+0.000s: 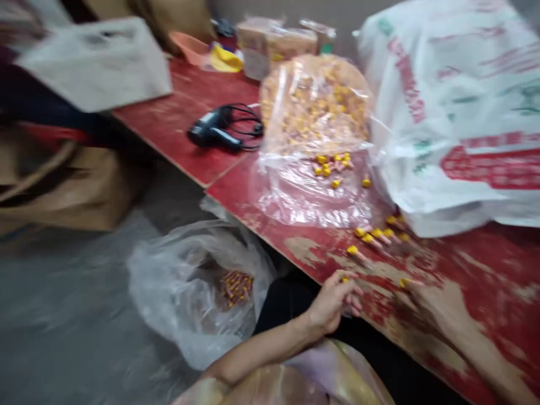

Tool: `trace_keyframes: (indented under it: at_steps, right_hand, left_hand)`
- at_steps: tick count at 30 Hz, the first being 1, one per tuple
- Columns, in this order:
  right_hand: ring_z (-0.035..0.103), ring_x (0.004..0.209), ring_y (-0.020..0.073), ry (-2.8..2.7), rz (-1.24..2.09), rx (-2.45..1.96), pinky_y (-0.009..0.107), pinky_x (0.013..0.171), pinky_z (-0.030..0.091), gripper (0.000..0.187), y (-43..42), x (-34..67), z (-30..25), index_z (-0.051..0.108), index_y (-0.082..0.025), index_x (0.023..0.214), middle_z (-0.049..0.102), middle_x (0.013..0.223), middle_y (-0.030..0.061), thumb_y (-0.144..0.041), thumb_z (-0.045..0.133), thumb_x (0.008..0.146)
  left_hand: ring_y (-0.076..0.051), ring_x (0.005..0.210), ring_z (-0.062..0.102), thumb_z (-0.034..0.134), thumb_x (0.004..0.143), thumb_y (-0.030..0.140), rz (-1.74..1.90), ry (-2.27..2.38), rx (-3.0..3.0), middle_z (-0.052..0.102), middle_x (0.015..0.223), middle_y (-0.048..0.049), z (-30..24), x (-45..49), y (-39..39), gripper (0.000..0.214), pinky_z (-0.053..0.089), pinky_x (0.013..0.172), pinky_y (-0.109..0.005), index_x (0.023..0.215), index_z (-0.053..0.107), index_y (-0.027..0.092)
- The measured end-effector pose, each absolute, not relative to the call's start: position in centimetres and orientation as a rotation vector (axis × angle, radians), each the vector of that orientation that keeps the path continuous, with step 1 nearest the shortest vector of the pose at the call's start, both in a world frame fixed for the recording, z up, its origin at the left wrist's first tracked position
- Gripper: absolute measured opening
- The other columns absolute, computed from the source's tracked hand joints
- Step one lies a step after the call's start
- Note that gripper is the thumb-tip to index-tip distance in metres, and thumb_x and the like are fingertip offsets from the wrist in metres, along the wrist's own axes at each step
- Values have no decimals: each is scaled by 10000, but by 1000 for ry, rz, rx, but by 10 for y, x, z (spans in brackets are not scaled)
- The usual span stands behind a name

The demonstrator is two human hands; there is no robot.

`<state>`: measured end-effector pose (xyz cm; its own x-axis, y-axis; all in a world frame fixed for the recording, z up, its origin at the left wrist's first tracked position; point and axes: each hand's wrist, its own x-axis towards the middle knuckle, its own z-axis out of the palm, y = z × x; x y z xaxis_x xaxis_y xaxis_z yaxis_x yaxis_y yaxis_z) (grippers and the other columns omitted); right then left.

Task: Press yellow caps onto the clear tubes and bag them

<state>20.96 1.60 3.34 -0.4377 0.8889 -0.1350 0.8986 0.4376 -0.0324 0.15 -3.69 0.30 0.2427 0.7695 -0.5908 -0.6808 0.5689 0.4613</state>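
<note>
My left hand [335, 301] is at the near edge of the worn red table [464, 270], fingers curled round a small yellow-capped piece. My right hand [439, 306] rests on the tabletop to the right, blurred, with a yellow-capped piece at its fingertips. Several small yellow-capped pink pieces [375, 235] lie loose on the table just beyond both hands. Behind them a clear plastic bag [314, 112] full of the same pieces lies open, some spilling out of its mouth.
A big white printed sack [455, 112] fills the right of the table. A black hair-dryer-like tool [223, 130] with cord lies further back. On the floor to the left a clear bag [198, 287] holds more pieces. Brown cartons [63, 185] stand at far left.
</note>
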Motion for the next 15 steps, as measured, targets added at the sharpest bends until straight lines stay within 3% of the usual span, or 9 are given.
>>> trace_keyframes:
  at_steps: [2,8,12,15]
  right_hand:
    - [614,605,173,2319,-119,1632,268,529,373,252,17,211,28,608,-204,621,629,615,63,-279,573,859]
    - [622,594,209,2135,-123,1689,277,505,285,278,24,197,31,649,-168,748,672,688,100,-272,438,898]
    - [618,641,210,2442,-98,1894,305,587,411,354,0,189,26,630,-166,763,652,708,106,-272,342,940]
    - [629,787,181,2792,-277,2051,290,717,481,318,-34,160,20,607,-181,984,664,885,89,-247,297,962]
  left_hand:
    - [-73,452,504,685,660,357,975,882,161,584,679,18,3,0,-31,405,409,426,-195,975,530,155]
    - [-73,501,508,696,703,425,978,872,182,570,722,17,6,6,-29,439,412,461,-194,1002,517,158]
    - [-82,578,541,719,712,421,1019,874,177,580,792,7,9,8,-33,465,451,528,-209,1047,517,170]
    - [-93,646,573,752,692,409,1045,843,139,590,788,13,12,9,-36,498,468,596,-211,1064,506,187]
